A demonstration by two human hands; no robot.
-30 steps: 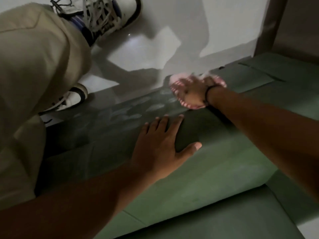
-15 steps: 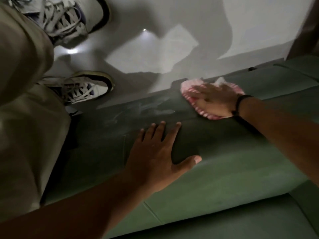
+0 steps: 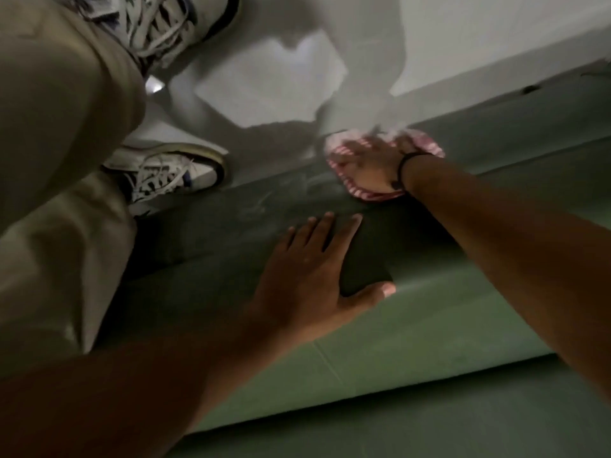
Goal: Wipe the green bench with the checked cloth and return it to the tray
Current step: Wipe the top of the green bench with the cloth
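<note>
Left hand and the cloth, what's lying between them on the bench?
Nothing: the head view shows bare bench with faint smears between left hand and cloth.

The long green bench [image 3: 413, 325] is looking smooth and a bit shiny, like soft plastic or leather, with pale smeary streaks near its far edge. The pink and white checked cloth [image 3: 357, 190] is looking soft and thin. The pale floor [image 3: 264, 87] is shining like glossy tile. The white lace-up shoes [image 3: 165, 176] are looking smooth, and the tan trousers [image 3: 59, 94] are looking like matt cloth.

Green bench [image 3: 429, 328], red-and-white checked cloth [image 3: 360, 193], beige trousers [image 3: 56, 104], white sneakers [image 3: 172, 173]
</note>
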